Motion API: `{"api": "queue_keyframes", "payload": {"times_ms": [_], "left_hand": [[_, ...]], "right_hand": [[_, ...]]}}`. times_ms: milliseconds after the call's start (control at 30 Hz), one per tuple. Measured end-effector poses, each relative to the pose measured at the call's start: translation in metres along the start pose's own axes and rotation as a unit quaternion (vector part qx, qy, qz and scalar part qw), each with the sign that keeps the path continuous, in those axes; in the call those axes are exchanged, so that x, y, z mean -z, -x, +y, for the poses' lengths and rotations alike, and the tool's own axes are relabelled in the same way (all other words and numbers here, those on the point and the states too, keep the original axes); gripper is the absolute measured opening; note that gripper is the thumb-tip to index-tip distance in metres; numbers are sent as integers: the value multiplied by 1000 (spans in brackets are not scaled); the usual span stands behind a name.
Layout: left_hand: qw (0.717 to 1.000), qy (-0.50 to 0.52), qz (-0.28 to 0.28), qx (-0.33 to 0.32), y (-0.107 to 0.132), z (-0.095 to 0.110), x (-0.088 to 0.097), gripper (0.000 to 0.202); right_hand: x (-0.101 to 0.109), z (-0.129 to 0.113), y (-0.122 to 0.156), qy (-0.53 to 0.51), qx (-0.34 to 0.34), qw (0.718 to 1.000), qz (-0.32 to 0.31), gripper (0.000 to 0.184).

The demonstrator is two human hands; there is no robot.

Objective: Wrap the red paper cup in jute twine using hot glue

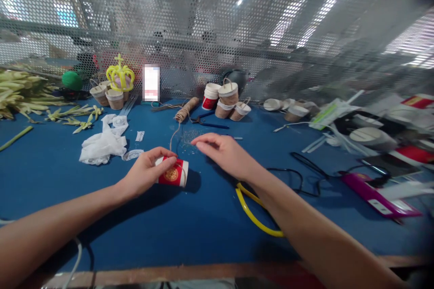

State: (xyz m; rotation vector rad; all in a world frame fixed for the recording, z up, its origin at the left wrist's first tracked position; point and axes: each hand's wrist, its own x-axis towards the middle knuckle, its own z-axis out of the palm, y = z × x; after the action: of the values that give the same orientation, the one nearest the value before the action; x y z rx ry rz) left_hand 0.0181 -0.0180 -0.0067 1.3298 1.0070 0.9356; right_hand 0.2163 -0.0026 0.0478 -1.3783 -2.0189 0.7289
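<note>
My left hand [147, 169] is closed around a red and white paper cup [172, 175] with a gold emblem, turned on its side low over the blue table. Twine [173, 137] runs from a brown twine roll [186, 109] down to the cup, and a strand shows near its rim end. My right hand [225, 151] hovers to the right of the cup, thumb and fingertips drawn together. Whatever is between them, if anything, is too small to make out. Blue-handled pliers [213, 125] lie beyond it, beside the roll.
Twine-wrapped cups [228, 95] stand at the back. White lace [105, 144] lies left, near pale green husk pieces [23, 90] and a yellow crown [120, 76]. A yellow loop [252, 216] lies under my right forearm. A glue gun [376, 194] with cable sits right.
</note>
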Motion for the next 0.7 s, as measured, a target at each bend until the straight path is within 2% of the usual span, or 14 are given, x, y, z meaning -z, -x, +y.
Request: {"api": "queue_keyframes", "payload": {"times_ms": [67,133,233,333,467,567,633,700], "left_hand": [[1000,-8,10,1,-1,-1,2,28],[999,-21,25,-1,-3,-2,4,28],[997,-47,56,-20,-8,0,7,29],[995,-56,81,-37,-14,3,10,29],[993,-55,94,-51,-21,3,13,29],[993,-65,90,-49,-24,-1,15,28],[994,-65,85,-35,-26,-3,16,28],[995,-56,80,-25,-28,-5,15,28]], "right_hand": [[21,13,-4,84,-60,993,64,25],[40,30,-7,206,-147,962,105,26],[58,58,-8,242,-202,945,87,15],[56,81,-9,229,-222,947,35,17],[43,97,-13,192,-229,953,46,15],[40,94,-14,137,-236,959,70,7],[43,86,-12,93,-227,966,82,19],[46,72,-9,37,-201,975,88,24]]}}
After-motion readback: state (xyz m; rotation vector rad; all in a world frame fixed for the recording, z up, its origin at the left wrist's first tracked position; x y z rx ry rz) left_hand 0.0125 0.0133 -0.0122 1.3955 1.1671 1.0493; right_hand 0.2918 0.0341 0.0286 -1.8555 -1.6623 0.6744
